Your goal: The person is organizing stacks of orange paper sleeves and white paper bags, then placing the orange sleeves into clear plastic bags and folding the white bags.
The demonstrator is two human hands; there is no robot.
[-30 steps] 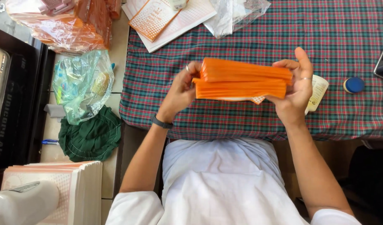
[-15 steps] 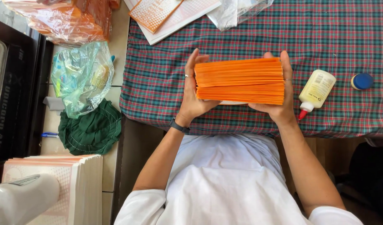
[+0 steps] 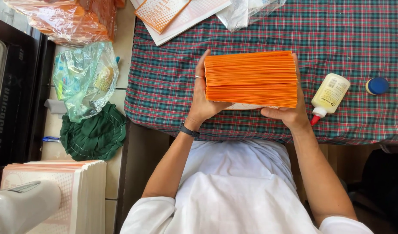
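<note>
The fingers of the right hand (image 3: pixel 290 113) are mostly hidden behind the thick stack of orange paper sheets (image 3: pixel 251 79), which they grasp at one end; the left hand (image 3: pixel 204 96), wearing a ring, clasps the other end, thumb along the side. The stack is held edge-up above the red-and-green checked tablecloth (image 3: pixel 359 34), its long axis running left to right. Just beside it lies a cream glue bottle (image 3: pixel 329 94), red tip toward the person. A clear plastic bag (image 3: pixel 84 78) holds items hard to make out.
</note>
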